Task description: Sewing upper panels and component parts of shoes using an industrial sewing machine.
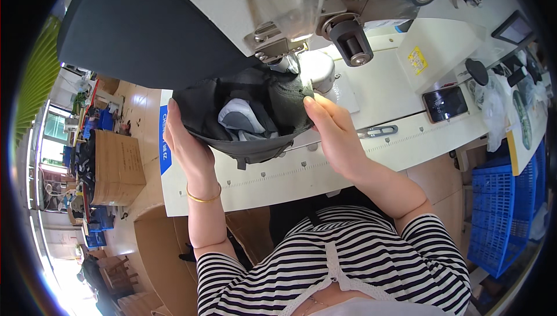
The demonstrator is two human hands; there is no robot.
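Observation:
A dark grey fabric bag (246, 146) is held mouth-up between my two hands over the white sewing table. Its far rim reaches under the needle area (282, 64) of the sewing machine (209, 17); the needle itself is hidden. Inside the bag shows a crumpled grey and white piece (241, 116). My left hand (188, 146) is closed against the left side of the bag, thumb up along the wall, other fingers mostly hidden. With thumb and fingers my right hand (338, 134) pinches the right rim, close to the machine's lit part.
Right of my right hand lies a slim grey metal tool (380, 131) on the table (255, 185). Farther right are a dark phone (445, 104) and clear plastic bags (493, 107). Blue crates (499, 214) stand at right; cardboard boxes (119, 168) are on the left floor.

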